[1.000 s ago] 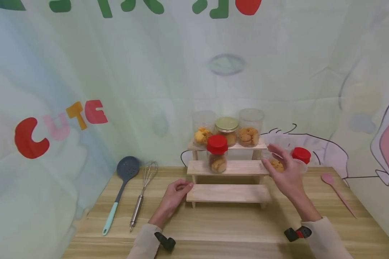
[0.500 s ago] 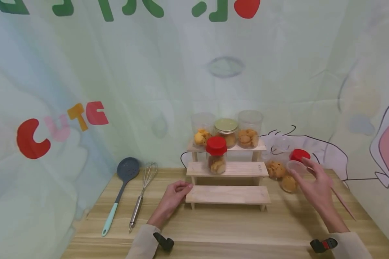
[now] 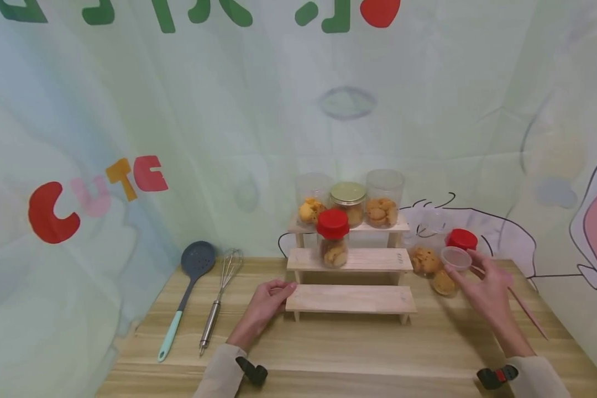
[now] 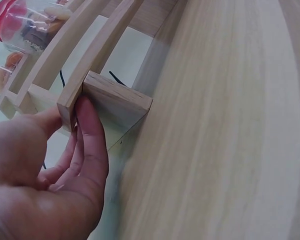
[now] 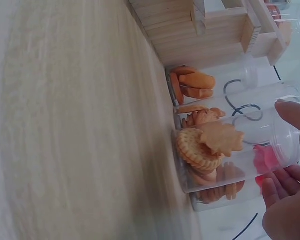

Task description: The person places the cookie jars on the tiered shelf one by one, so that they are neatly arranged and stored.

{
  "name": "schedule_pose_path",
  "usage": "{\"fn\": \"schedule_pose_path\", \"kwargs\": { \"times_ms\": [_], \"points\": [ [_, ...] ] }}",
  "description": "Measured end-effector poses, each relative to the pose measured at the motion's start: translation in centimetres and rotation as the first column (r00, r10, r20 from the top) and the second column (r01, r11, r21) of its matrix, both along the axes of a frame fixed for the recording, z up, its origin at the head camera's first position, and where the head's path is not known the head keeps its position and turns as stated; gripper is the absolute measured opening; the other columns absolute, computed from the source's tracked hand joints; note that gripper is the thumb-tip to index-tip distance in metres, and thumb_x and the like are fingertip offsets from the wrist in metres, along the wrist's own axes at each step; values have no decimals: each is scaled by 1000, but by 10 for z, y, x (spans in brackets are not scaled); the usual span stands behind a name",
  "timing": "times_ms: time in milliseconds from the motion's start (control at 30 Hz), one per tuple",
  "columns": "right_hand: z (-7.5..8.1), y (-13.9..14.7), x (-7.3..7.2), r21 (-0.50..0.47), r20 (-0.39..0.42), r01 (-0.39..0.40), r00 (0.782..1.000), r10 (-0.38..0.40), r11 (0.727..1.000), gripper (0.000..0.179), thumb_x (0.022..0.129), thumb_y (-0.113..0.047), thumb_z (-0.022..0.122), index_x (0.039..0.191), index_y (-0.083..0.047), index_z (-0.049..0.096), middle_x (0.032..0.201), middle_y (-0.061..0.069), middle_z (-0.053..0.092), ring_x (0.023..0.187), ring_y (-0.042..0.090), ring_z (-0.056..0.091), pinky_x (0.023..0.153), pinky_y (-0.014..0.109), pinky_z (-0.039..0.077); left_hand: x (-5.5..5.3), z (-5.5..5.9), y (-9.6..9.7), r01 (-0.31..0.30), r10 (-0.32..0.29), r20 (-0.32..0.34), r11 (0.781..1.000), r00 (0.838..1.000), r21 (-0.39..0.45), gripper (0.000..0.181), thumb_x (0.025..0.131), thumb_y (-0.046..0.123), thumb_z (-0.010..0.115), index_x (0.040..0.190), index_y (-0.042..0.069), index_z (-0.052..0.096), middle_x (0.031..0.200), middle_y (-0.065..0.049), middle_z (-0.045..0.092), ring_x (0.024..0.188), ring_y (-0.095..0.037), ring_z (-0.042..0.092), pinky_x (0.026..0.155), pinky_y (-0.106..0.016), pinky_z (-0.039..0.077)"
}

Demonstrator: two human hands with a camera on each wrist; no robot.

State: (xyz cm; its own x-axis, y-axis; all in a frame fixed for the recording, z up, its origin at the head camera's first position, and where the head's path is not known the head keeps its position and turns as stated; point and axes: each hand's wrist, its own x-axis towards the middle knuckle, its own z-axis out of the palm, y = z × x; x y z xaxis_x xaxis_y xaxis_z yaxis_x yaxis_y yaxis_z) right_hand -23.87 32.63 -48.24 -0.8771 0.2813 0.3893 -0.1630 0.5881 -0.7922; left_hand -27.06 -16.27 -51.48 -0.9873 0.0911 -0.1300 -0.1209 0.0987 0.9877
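My left hand (image 3: 266, 301) pinches the left end of the lowest step of a three-step wooden rack (image 3: 348, 298). The left wrist view shows the thumb above the board (image 4: 67, 102) and the fingers under it. To the rack's right, my right hand (image 3: 487, 290) grips a clear cookie jar (image 3: 444, 281) near its top, thumb on one side and fingers on the other. Round ridged cookies (image 5: 195, 150) show low in this jar, which stands upright on the table. Right behind it are a red-lidded jar (image 3: 462, 239) and another clear jar of cookies (image 3: 424, 258).
A red-topped cookie jar (image 3: 334, 246) stands on the middle step. On the top step are two clear jars and a gold-lidded jar (image 3: 348, 193). A slotted turner (image 3: 184, 298) and whisk (image 3: 214, 309) lie left; a pink spoon (image 3: 527, 309) lies right.
My right hand has moved right and down from above the jars, and its thumb and fingers now close around the clear cookie jar's top. The left hand stays on the rack.
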Motion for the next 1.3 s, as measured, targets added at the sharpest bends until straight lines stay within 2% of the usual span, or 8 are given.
{"fn": "schedule_pose_path", "kwargs": {
  "times_ms": [167,433,633,733,867,933,1100,1300],
  "points": [
    [-1,1,0,-30,62,4,998,-2,1000,80,100,-34,81,159,5,44,156,34,53,142,52,52,119,67,43,0,1,0,-5,5,6,1000,1000,-17,42,103,34,77,118,-5,70,104,-11,82,91,-12,76,76,-24,63],
    [-1,2,4,-21,106,7,994,-5,1000,82,102,-40,77,162,4,41,159,35,50,144,56,50,113,74,43,0,-1,1,19,-19,15,1000,1000,17,37,104,32,76,110,-4,70,98,-8,82,86,-10,76,73,-23,63],
    [1,0,8,-26,104,28,994,-26,999,82,101,-40,79,161,2,44,158,32,53,143,53,53,115,68,45,-1,-1,2,29,-30,18,998,999,49,31,104,28,76,105,-1,67,98,-7,81,88,-11,76,74,-24,63],
    [6,-1,9,-31,90,41,995,-38,999,80,99,-41,81,160,-1,47,158,29,55,142,51,55,115,44,55,-1,-2,3,26,-27,18,998,999,55,29,104,27,76,104,-1,67,96,-5,81,87,-10,75,73,-24,63],
    [15,-6,11,-52,74,53,996,-49,997,81,97,-42,83,160,-6,49,158,24,57,141,49,57,94,8,52,-1,-3,3,16,-16,1,999,1000,37,30,104,28,76,104,0,67,91,-2,79,83,-9,73,70,-22,61],
    [21,-10,13,-62,77,67,995,-62,996,81,96,-44,83,161,-9,49,159,21,58,142,46,58,92,8,53,0,-2,4,5,-5,-9,1000,1000,17,31,104,29,77,104,0,68,89,-1,78,81,-8,71,68,-21,59],
    [37,-25,15,-65,72,93,993,-89,994,81,96,-48,82,162,-15,49,160,16,57,143,42,58,105,36,61,3,0,5,-42,39,-42,997,998,-68,34,104,34,76,107,0,70,87,-1,77,76,-8,67,64,-21,55],
    [54,-48,14,-110,-75,6,997,-14,994,72,96,-32,86,157,-12,55,151,15,62,132,22,63,91,1,46,7,1,8,-95,85,-74,987,994,-133,33,106,32,72,112,-1,70,86,-1,73,71,-10,59,60,-22,50]
  ]
}}
